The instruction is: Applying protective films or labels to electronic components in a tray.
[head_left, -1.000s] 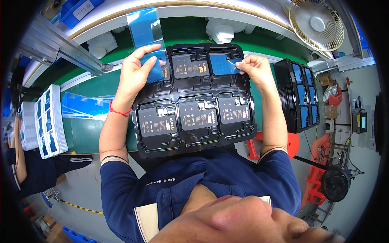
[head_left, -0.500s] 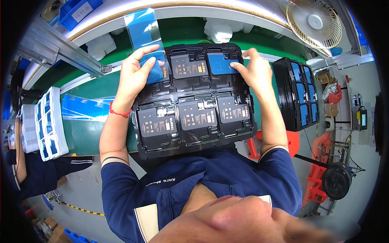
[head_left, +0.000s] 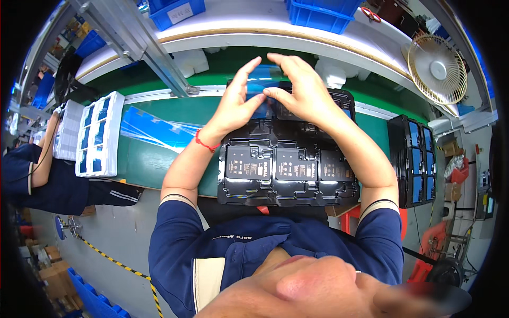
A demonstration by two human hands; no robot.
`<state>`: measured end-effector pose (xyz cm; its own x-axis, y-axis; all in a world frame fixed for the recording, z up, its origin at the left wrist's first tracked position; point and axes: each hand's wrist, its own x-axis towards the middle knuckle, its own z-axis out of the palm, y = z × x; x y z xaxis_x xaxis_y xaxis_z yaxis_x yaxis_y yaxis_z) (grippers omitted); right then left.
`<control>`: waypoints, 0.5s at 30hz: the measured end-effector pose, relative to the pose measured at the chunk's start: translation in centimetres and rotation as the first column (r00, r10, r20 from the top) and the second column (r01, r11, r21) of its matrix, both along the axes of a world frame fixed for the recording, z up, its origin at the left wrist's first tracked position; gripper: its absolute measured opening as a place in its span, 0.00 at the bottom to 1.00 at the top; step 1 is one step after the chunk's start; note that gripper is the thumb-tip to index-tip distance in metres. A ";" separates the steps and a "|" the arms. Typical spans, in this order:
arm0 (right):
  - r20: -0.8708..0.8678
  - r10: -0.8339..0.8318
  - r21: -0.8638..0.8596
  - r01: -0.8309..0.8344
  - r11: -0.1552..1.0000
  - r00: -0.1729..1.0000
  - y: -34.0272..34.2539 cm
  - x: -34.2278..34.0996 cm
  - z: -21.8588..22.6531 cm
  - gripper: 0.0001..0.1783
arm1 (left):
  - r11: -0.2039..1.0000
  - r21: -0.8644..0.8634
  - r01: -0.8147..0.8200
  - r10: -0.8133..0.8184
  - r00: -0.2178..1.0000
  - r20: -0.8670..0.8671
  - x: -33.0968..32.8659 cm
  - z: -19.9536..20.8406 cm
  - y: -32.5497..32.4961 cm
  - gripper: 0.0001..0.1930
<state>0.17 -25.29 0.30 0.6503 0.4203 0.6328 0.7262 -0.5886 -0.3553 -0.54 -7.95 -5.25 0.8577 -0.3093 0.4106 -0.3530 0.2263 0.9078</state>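
My left hand point(head_left: 238, 103) grips a blue translucent film sheet point(head_left: 261, 76) over the far left part of a black plastic tray point(head_left: 289, 198). Reaching across from the other side, my right hand point(head_left: 305, 90) has its thumb tip on the sheet, against my left thumb. Its index finger stretches toward the far edge; its other fingertips are partly hidden. In the tray's near row lie flat black battery packs point(head_left: 247, 163) with pale print. My hands and right forearm cover much of the far row, where a bit of a blue-covered pack point(head_left: 347, 112) shows.
Loose blue film sheets point(head_left: 154, 130) lie on the green bench left of the tray. Beyond them stand stacked white trays point(head_left: 99, 135). To the right rises a stack of black trays point(head_left: 413, 159) with blue pieces. A fan point(head_left: 437, 70) and blue bins point(head_left: 321, 16) sit at the shelf.
My right hand has left the blue-covered pack and come left to the film sheet beside my left hand. The head view has shifted, so the bench appears displaced.
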 end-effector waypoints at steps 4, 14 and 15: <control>-0.219 0.103 0.061 -0.092 0.994 0.970 -0.2 0.4 -1.4 0.09 | 0.997 -0.055 0.057 -0.061 0.994 -0.086 -0.4 0.6 0.6 0.37; -0.076 0.214 0.328 -0.178 0.928 0.974 -1.1 0.4 -1.9 0.07 | 1.000 0.014 0.027 -0.023 0.980 -0.196 0.4 -0.3 1.2 0.09; -0.078 0.214 0.329 -0.177 0.927 0.974 -1.3 0.6 -2.0 0.07 | 0.997 0.068 -0.034 0.046 0.979 -0.198 0.1 0.2 1.0 0.11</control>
<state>0.78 -26.57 -1.69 0.6490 0.3347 0.6832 0.7608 -0.2813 -0.5849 -0.45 -6.92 -5.08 0.9325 -0.2933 0.2107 -0.1712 0.1546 0.9730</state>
